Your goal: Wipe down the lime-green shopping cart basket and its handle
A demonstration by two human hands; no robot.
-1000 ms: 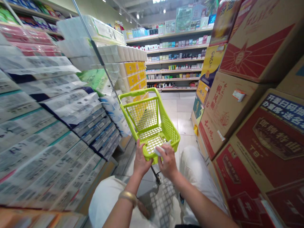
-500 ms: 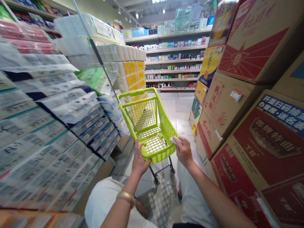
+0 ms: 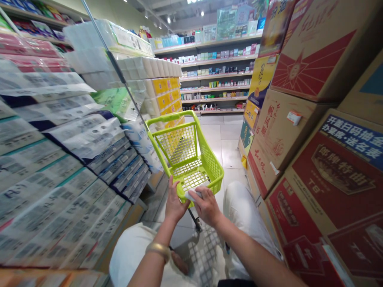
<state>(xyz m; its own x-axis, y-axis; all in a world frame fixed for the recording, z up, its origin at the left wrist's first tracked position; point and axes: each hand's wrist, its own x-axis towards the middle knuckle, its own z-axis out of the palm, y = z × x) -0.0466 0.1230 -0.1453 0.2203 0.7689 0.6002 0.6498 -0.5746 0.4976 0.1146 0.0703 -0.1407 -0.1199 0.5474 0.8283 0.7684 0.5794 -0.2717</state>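
Left hand point(image 3: 176, 205) grasping the lime-green plastic basket's point(image 3: 213, 169) near-left corner, press flat the white cloth point(image 3: 191, 194) your right hand point(image 3: 208, 206) pinches.

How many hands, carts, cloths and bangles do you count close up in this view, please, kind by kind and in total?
Hands: 2 (left hand, right hand)
Cart: 1
Cloth: 1
Bangle: 1
Total: 5
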